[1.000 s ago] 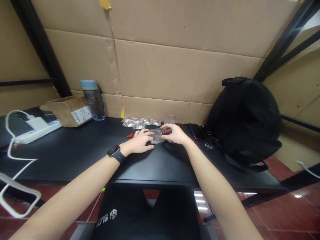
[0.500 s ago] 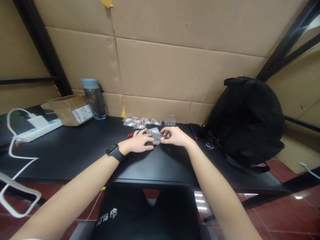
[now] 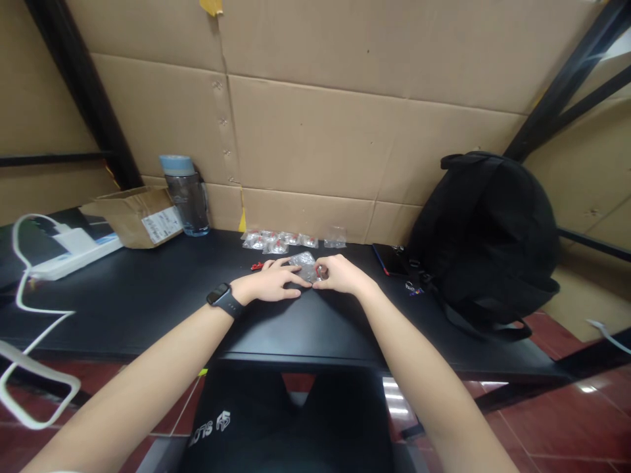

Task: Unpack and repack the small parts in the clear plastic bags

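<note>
A small clear plastic bag (image 3: 303, 265) lies on the black table between my hands. My left hand (image 3: 271, 281) rests palm down with its fingers spread, the fingertips at the bag's left and near edges. At the bag's right end, my right hand (image 3: 340, 273) is closed in a pinch on it; a small red and shiny piece (image 3: 319, 270) shows between thumb and fingers, partly hidden. Just beyond the left fingers is a small red item (image 3: 257, 266). Farther back sit several clear packets (image 3: 276, 246) with red and silvery contents, and another clear bag (image 3: 336, 237).
A black backpack (image 3: 488, 243) stands at the right, beside a dark flat device (image 3: 389, 260) and a keyring (image 3: 413, 288). At the left are a water bottle (image 3: 187, 200), a cardboard box (image 3: 138, 217) and a power strip (image 3: 79, 257) with a white cable. Cardboard panels (image 3: 315, 144) close the back.
My right hand has moved slightly left and toward me, its thumb and fingers closer together on the bag's right end. My left hand has hardly moved.
</note>
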Action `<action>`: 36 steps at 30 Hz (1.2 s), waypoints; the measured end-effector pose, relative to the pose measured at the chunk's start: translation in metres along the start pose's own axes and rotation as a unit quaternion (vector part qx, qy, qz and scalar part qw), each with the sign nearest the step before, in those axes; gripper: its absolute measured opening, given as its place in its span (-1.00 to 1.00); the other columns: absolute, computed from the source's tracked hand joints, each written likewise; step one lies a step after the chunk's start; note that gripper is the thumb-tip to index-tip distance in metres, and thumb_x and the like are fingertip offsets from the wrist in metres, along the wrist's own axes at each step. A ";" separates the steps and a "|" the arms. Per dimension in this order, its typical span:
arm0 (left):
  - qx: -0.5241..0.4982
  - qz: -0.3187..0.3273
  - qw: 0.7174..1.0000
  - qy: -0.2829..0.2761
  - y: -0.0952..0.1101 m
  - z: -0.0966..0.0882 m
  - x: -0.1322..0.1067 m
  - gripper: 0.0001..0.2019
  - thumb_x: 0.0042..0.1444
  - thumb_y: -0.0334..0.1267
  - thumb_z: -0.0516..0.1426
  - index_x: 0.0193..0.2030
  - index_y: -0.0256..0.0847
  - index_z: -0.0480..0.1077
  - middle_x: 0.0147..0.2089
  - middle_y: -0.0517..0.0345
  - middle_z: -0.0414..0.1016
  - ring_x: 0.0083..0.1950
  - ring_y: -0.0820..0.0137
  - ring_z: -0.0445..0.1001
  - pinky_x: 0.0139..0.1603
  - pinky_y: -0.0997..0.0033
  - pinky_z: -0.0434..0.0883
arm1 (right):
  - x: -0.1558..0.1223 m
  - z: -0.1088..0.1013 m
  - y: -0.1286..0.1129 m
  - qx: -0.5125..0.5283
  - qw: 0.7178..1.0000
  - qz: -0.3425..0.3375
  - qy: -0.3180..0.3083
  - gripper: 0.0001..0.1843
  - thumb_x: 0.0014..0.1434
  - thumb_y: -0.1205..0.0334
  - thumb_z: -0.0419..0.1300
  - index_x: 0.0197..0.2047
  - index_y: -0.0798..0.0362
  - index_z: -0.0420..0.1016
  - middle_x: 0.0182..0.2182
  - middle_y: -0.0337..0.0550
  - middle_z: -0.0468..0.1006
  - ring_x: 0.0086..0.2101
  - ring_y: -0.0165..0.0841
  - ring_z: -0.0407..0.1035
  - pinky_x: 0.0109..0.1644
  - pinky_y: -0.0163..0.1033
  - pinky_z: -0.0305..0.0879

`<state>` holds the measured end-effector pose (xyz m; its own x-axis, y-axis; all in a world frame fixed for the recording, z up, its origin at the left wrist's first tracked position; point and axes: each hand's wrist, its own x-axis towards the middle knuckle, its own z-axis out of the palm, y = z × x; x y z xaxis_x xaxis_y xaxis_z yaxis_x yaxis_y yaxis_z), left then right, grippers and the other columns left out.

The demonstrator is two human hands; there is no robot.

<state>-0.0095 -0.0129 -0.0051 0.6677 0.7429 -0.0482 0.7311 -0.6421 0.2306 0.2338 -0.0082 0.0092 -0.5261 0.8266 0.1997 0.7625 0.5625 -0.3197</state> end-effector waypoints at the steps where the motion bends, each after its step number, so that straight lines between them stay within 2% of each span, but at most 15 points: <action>1: 0.000 -0.001 1.000 -0.002 0.001 -0.001 0.000 -0.58 0.28 0.05 0.11 0.27 0.36 0.39 0.54 0.21 0.07 0.56 -0.14 -0.21 0.40 -0.35 -0.11 | 0.001 0.001 0.000 -0.003 1.000 -0.007 0.005 -0.67 -0.02 0.11 0.46 -0.19 0.04 0.60 -0.39 -0.20 0.58 -0.39 -0.36 0.43 -0.30 -0.33 0.20; 7: 0.000 -0.004 1.000 -0.007 0.005 -0.004 -0.003 -0.59 0.28 0.03 0.12 0.27 0.38 0.39 0.54 0.21 0.07 0.55 -0.14 -0.19 0.40 -0.37 -0.11 | 0.004 0.006 0.003 -0.023 0.998 -0.035 0.043 -0.62 -0.04 0.15 0.49 -0.14 0.07 0.61 -0.29 -0.11 0.56 -0.31 -0.33 0.41 -0.21 -0.31 0.22; 15: 0.004 0.003 1.000 -0.010 0.005 -0.006 -0.003 -0.58 0.28 0.04 0.12 0.27 0.41 0.37 0.54 0.25 0.05 0.55 -0.15 -0.19 0.39 -0.41 -0.09 | 0.006 0.009 0.003 0.011 0.996 -0.056 0.062 -0.70 0.02 0.32 0.43 -0.13 0.09 0.59 -0.30 -0.15 0.55 -0.37 -0.40 0.39 -0.22 -0.34 0.23; 25: 0.001 0.001 1.000 -0.018 0.006 -0.006 -0.004 -0.57 0.28 0.03 0.13 0.28 0.40 0.36 0.56 0.30 0.00 0.55 -0.14 -0.19 0.41 -0.39 -0.11 | 0.011 0.017 0.005 0.000 0.994 -0.061 0.090 -0.57 0.11 0.46 0.34 0.06 0.07 0.53 -0.14 -0.08 0.55 -0.27 -0.37 0.44 -0.13 -0.32 0.30; 30: 0.001 0.003 1.000 -0.021 0.005 -0.006 -0.003 -0.57 0.27 0.04 0.13 0.29 0.39 0.36 0.56 0.30 -0.01 0.55 -0.16 -0.19 0.41 -0.40 -0.13 | 0.010 0.017 0.000 -0.088 0.991 -0.007 0.097 -0.57 0.17 0.32 0.35 0.11 -0.09 0.50 -0.02 -0.11 0.52 -0.10 -0.26 0.45 -0.13 -0.27 0.32; 36: -0.009 0.012 1.000 -0.013 0.004 -0.006 -0.004 -0.57 0.26 0.01 0.16 0.27 0.41 0.37 0.56 0.33 -0.02 0.56 -0.15 -0.20 0.40 -0.40 -0.11 | 0.014 0.024 -0.004 -0.135 0.985 0.019 0.106 -0.63 0.24 0.18 0.31 0.12 -0.09 0.47 0.04 -0.05 0.48 0.02 -0.17 0.39 -0.08 -0.19 0.38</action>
<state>-0.0098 -0.0169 0.0014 0.6879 0.7225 -0.0685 0.7131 -0.6553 0.2491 0.2141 0.0006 -0.0086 -0.4264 0.8162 0.3899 0.8676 0.4910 -0.0789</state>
